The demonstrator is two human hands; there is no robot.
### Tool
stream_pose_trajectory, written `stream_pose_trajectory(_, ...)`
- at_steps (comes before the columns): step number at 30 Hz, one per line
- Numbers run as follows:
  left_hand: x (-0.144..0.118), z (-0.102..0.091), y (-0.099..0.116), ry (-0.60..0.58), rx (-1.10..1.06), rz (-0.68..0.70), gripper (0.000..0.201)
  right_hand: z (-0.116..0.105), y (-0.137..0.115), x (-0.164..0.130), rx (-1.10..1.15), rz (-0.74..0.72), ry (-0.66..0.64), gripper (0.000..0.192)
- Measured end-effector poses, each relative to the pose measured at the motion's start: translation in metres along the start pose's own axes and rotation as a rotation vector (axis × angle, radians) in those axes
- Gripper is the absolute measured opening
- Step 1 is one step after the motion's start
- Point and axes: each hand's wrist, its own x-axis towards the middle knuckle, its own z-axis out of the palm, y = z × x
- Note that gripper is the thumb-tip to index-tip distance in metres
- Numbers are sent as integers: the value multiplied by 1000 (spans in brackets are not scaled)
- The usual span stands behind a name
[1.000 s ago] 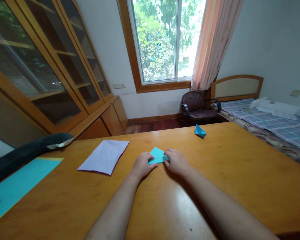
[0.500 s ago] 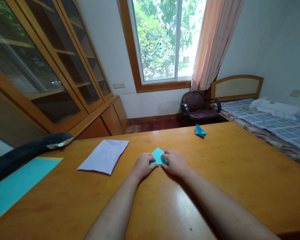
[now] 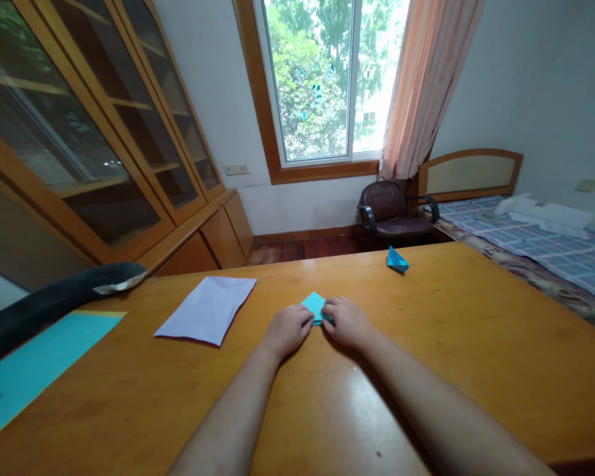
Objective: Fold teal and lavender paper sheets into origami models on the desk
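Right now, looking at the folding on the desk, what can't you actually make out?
- Head view: most of the turquoise paper is under the left hand and right hand; its folds and each hand's grip are hidden.
- Small blue folded piece: too small to tell its shape.
- Turquoise sheet: cut off by the left edge.
- Dark object: cut off left, unidentifiable.

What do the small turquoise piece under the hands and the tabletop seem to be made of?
The turquoise piece looks like thin matte paper: it lies flat with sharp folded edges. The table looks like wood or wood veneer under a glossy varnish; it shows an orange-brown tone and mirrors the window light.
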Motion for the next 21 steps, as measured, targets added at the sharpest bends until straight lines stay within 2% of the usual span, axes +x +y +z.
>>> stream_pose_trajectory(4, 0, 1, 0, 40, -49, -14, 28, -2, -1, 0, -22, -1, -9, 23)
stream_pose_trajectory(7, 1, 2, -6, 99, -37, -83, 31, -4, -3, 0, -36, 10, -21, 25)
stream_pose_trajectory(13, -1, 0, -39, 238, -14, -273, 27, -9, -4, 1, -55, 25, -45, 28)
stream_pose_trajectory(17, -5, 0, -59, 304, -219, -345, 28, -10, -6, 2, -56, 33, -46, 28)
stream_pose_trajectory(21, -6, 4, -65, 363, -450, -408, 33, -9, -7, 2, -45, 43, -19, 28)
